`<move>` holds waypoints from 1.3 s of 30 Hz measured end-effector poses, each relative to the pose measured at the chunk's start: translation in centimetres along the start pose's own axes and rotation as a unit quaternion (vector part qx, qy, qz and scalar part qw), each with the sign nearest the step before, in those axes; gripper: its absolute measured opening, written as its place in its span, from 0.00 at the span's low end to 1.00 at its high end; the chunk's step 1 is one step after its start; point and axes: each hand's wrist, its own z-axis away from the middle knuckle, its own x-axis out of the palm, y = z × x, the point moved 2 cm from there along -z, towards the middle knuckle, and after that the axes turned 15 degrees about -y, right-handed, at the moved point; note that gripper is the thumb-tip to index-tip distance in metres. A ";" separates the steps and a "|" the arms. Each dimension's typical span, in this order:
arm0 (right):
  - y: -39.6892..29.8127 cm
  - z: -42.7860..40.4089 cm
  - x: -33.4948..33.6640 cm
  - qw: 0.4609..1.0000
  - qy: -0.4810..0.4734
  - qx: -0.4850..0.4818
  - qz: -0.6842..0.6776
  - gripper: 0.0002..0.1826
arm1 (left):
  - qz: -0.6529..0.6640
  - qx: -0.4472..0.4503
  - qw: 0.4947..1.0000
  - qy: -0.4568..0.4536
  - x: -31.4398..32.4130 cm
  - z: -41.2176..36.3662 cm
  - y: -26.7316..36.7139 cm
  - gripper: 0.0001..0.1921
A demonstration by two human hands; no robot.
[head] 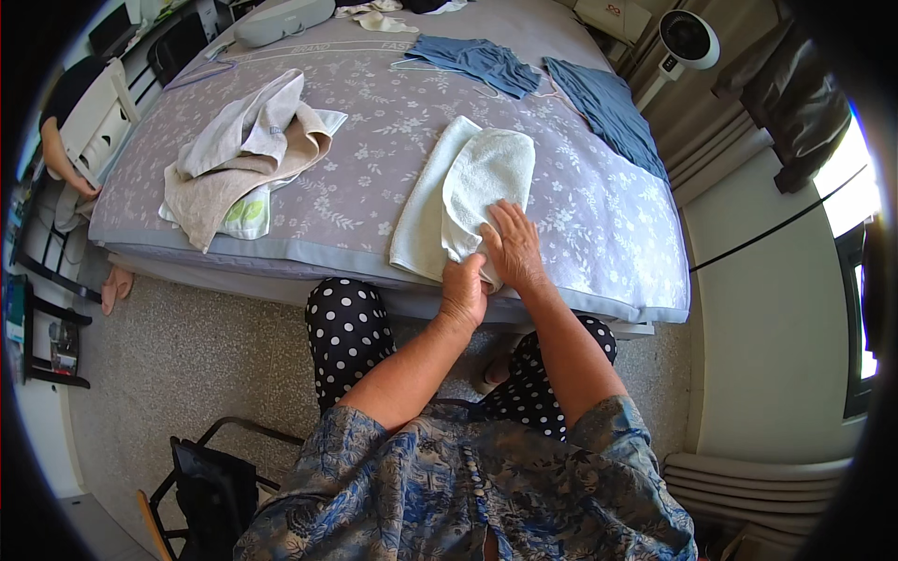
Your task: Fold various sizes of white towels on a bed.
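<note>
A pale green-white towel (421, 210) lies on the bed's near edge with part of it folded over on its right side. My left hand (464, 289) grips the near end of the folded part between thumb and fingers. Flat on the folded part, just to the right, rests my right hand (515, 245) with its fingers spread slightly. A heap of beige and grey towels (245, 154) is on the bed to the left, with a white-and-green cloth (247, 214) partly under it.
Blue garments (477, 62) and a dark blue cloth (610, 112) lie farther back, near hangers. A white fan (689, 38) stands beyond the bed's right side. At the left, another person's arm (59, 154) is beside a white chair (102, 133). A black-framed chair (210, 484) stands behind on the left.
</note>
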 end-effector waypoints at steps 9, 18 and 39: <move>1.6 0.2 -0.4 0.998 -0.048 0.021 -0.039 0.29 | -0.078 -0.004 0.997 0.027 -1.3 1.9 2.5 0.24; 1.6 -3.2 -1.0 0.996 -0.056 0.055 0.043 0.35 | -0.189 -0.110 0.976 0.002 -1.6 3.0 5.2 0.25; 4.7 -8.4 0.3 0.997 -0.037 0.008 0.067 0.30 | -0.914 0.042 0.392 -0.093 1.2 -9.4 1.7 0.40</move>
